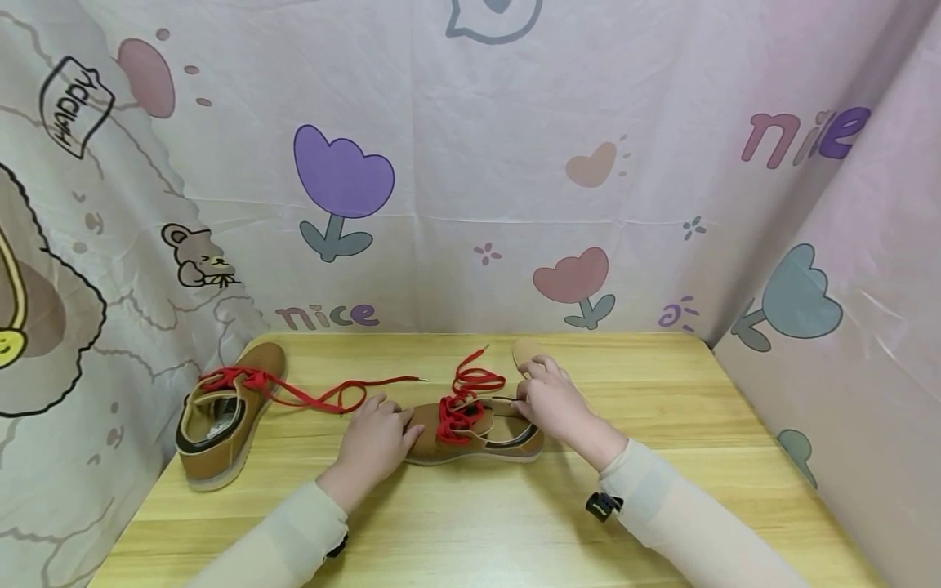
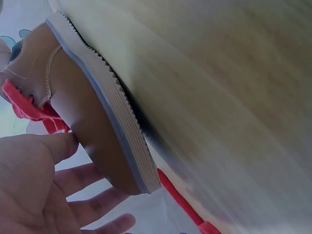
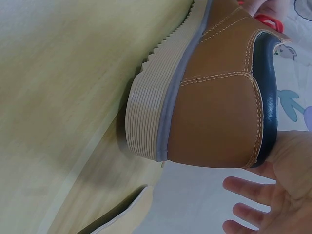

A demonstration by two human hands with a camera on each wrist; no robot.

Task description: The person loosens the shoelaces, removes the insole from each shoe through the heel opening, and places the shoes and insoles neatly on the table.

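Note:
A brown leather shoe [image 1: 426,429] with red laces [image 1: 457,420] stands on its sole in mid-table, toe to the left. My left hand [image 1: 375,437] holds it at the toe. In the left wrist view the thumb rests on the near side of the toe [image 2: 92,131] and the other fingers reach behind it. My right hand [image 1: 555,400] is at the heel, pinching the dark-lined collar; the shoe hides its thumb in the right wrist view, where the heel [image 3: 214,122] fills the middle and the remaining fingers hang loosely spread.
A matching shoe [image 1: 213,465] stands at the table's left, its long red lace [image 1: 316,402] trailing toward my left hand. A flat tan insole [image 1: 525,349] lies behind my right hand, partly covered. A printed curtain [image 1: 456,180] encloses the wooden table [image 1: 456,523] at back and sides.

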